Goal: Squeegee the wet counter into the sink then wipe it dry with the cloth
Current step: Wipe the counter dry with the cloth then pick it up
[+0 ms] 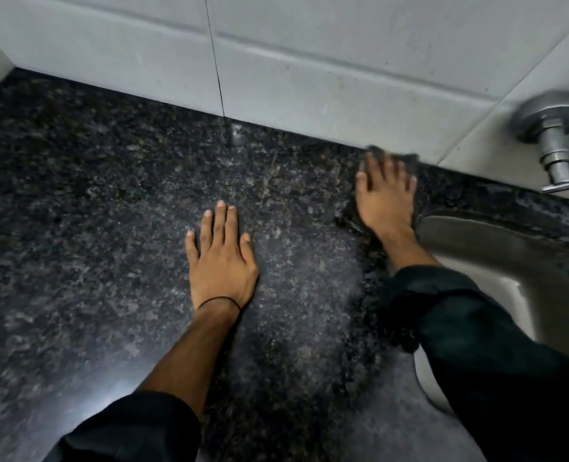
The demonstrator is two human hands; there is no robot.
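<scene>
The left hand (221, 258) lies flat and open on the dark speckled counter (76, 211), fingers spread, holding nothing. The right hand (385, 198) — blurred — presses palm-down with spread fingers on a dark cloth (353, 218), which lies on the counter close to the tiled wall (309, 68), just beside the steel sink (496, 251) — a tap (554, 141) juts from the wall above it.

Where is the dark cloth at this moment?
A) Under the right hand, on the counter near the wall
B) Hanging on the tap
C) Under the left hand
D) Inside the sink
A: the right hand lies flat on the cloth, pressing it to the counter close to the wall.
</scene>
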